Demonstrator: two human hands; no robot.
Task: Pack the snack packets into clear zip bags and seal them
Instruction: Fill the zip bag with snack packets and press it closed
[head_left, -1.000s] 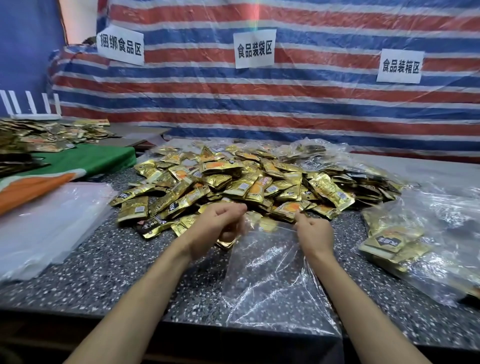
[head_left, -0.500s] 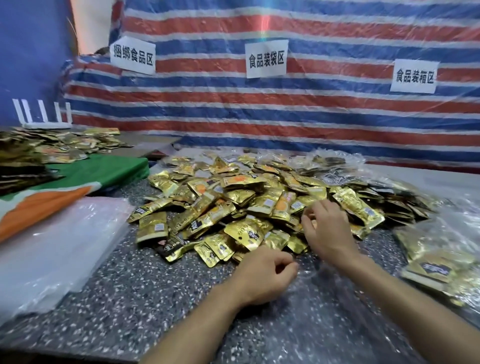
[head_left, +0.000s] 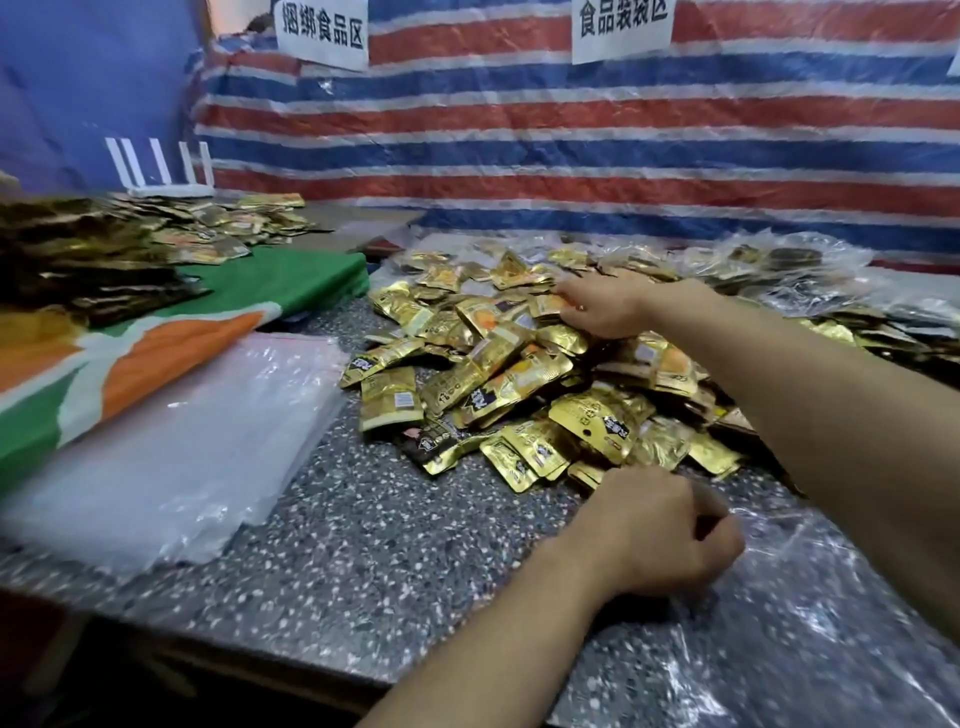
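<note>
A heap of gold snack packets (head_left: 519, 374) covers the middle of the speckled table (head_left: 363, 561). A clear zip bag (head_left: 789, 623) lies flat at the near right. My left hand (head_left: 660, 535) has its fingers curled and pinches the bag's upper left edge, holding it on the table. My right hand (head_left: 602, 306) reaches across to the far side of the heap, fingers curled round gold packets there. Whether it has lifted them I cannot tell.
A stack of empty clear bags (head_left: 171, 452) lies at the left. Behind it are a green, white and orange cloth (head_left: 171, 338) and more packets (head_left: 130, 239). Filled clear bags (head_left: 789, 270) sit at the far right. A striped tarp (head_left: 571, 140) closes the back.
My right hand left the bag's mouth and reached forward and left over the heap. My left hand stayed gripping the bag's edge. My view swung to the left.
</note>
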